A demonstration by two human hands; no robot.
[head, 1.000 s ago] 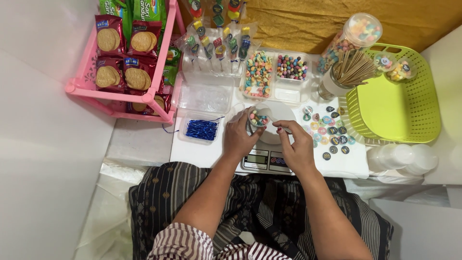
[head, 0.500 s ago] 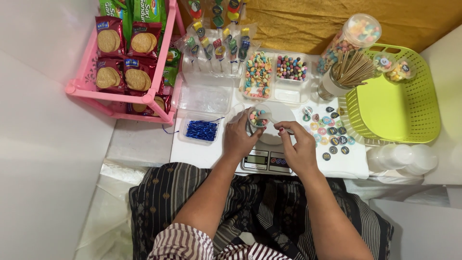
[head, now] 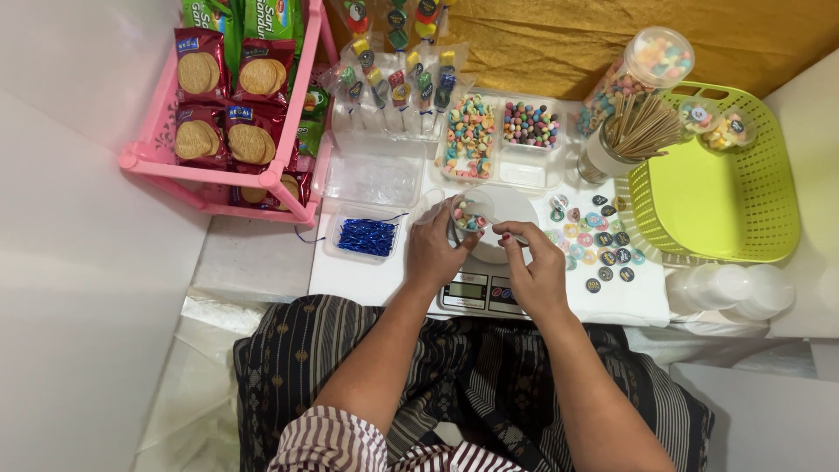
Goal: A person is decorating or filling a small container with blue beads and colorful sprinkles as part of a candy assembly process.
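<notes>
cup: small clear plastic cup [head: 468,218] of coloured candy, above the digital scale [head: 483,293]; light, thin-walled, likely crushable
left hand [head: 434,253]: fingers wrapped round cup's side
right hand [head: 535,267]: fingertips pinched at cup's rim; contents unclear
grip: low on the wall, gently

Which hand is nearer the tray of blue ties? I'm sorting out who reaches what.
Left. The left hand holds a small cup just right of the blue ties; the right hand sits farther right, over the scale.

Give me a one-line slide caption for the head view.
Left hand holds a small clear cup of coloured candy over a digital scale; right hand beside it.
</notes>
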